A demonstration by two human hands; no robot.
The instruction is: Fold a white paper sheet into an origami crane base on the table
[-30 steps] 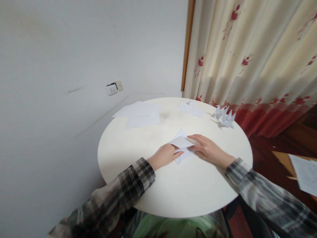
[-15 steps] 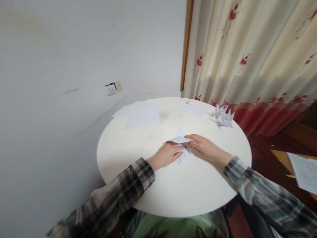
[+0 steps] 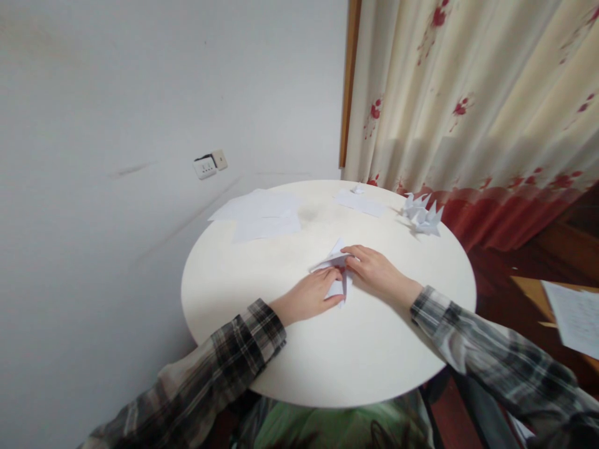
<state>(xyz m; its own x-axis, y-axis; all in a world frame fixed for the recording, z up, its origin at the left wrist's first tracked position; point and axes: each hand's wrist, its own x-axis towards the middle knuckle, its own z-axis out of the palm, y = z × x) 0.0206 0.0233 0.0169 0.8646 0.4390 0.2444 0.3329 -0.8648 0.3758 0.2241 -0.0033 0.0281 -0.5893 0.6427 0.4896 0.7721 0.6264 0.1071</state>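
Observation:
A partly folded sheet of white paper (image 3: 335,288) lies on the round white table (image 3: 374,355), with one flap (image 3: 331,259) lifted off the rest. My left hand (image 3: 309,294) holds the near part of the folded paper against the table, its fingers bent over it and its thumb along the lower edge. Across from it, my right hand (image 3: 374,267) grips the raised flap at its right corner between thumb and fingers. Parts of the inner folds are hidden behind my fingers.
White paper sheets (image 3: 262,212) overlap at the far left of the table. Several folded paper cranes (image 3: 423,218) stand at the right edge. Another small folded piece (image 3: 357,189) sits by a paper sheet (image 3: 360,203) at the back. A wall and curtain (image 3: 412,125) border the table.
The lifted flap has tilted and narrowed as my right hand moved slightly left and away from me. My left fingers have curled more over the paper.

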